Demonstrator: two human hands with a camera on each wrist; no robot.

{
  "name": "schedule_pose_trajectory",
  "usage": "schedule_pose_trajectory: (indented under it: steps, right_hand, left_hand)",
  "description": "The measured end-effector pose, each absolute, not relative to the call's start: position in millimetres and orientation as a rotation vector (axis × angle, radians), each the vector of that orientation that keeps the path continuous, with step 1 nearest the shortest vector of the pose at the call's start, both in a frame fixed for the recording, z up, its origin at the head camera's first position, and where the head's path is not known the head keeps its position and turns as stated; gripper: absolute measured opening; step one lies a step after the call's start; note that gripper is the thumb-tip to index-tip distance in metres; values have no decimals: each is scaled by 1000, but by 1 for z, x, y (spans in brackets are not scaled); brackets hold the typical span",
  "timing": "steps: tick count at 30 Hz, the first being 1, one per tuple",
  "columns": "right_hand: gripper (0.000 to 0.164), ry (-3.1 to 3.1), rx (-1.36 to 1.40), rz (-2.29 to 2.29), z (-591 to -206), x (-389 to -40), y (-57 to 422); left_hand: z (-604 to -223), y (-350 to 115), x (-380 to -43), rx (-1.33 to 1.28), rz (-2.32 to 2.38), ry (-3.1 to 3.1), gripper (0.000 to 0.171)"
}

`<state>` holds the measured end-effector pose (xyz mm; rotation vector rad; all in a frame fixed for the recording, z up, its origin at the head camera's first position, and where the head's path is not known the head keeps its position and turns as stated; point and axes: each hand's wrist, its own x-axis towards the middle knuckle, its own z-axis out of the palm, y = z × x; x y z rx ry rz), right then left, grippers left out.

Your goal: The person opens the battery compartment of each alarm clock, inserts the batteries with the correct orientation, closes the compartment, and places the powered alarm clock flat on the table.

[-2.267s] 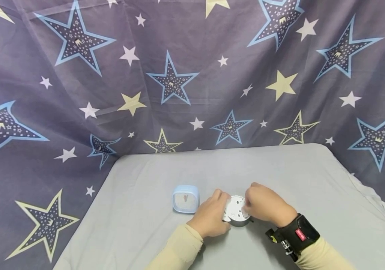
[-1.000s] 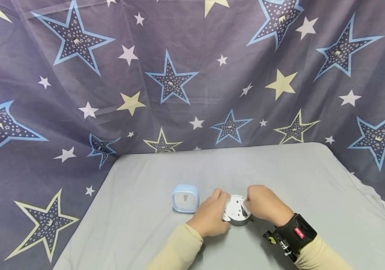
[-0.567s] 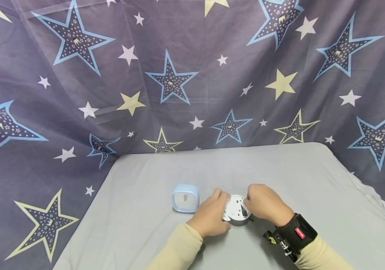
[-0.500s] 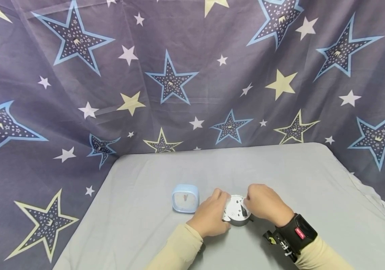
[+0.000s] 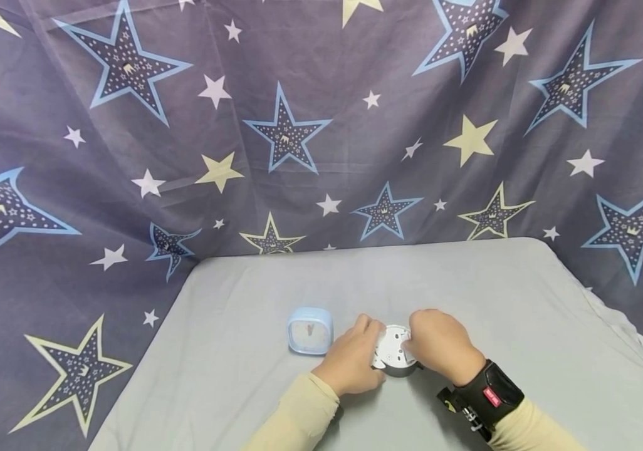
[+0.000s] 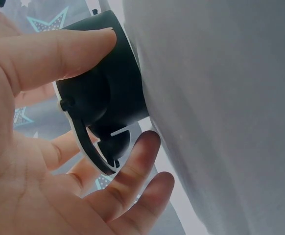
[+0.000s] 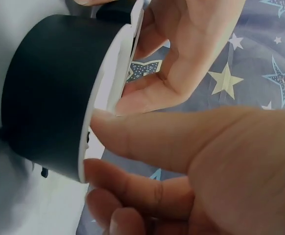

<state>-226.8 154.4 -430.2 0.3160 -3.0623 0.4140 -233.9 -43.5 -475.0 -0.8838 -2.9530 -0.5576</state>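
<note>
A round twin-bell alarm clock (image 5: 393, 347) lies face down on the grey cloth, its white back with small holes facing up. In the wrist views its black side wall (image 6: 125, 73) shows, with a bell (image 6: 115, 144) by the rim. My left hand (image 5: 351, 360) grips the clock from the left, thumb along the black wall. My right hand (image 5: 440, 343) is at the right part of the back, fingers curled at a light battery cover (image 5: 409, 357). Its thumb (image 7: 128, 134) presses on the white back and its index finger sits at the rim.
A light blue square alarm clock (image 5: 310, 332) stands just left of my left hand. The grey cloth (image 5: 242, 388) covers the table. A dark curtain with stars (image 5: 321, 125) hangs behind and on both sides.
The dark slot seen in the clock's back about a second to half a second ago is now mostly covered by the light piece. My right hand and wrist have shifted slightly left; the left hand stays.
</note>
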Motion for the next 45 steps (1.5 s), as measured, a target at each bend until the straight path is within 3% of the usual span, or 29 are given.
schedule_pose_trajectory:
  steps: [8,21,31,45]
  right_hand:
    - [29,-3079,305,448,-431,-226,152]
    - [13,-3116,386,611,-430,-230,159]
    - [19,-3091,414,627,-431,-233,161]
    - [14,-3149,498,691,-432,-235,166]
  left_hand:
    - [-475,-44,-234,-886,-551,-2945,84]
    - [-476,-43,-234,-871,-560,-2963,85]
    - [-475,-43,-234,-873,-553,-2966,86]
    - [-476,-43,-234,-867,-559,-2975,87]
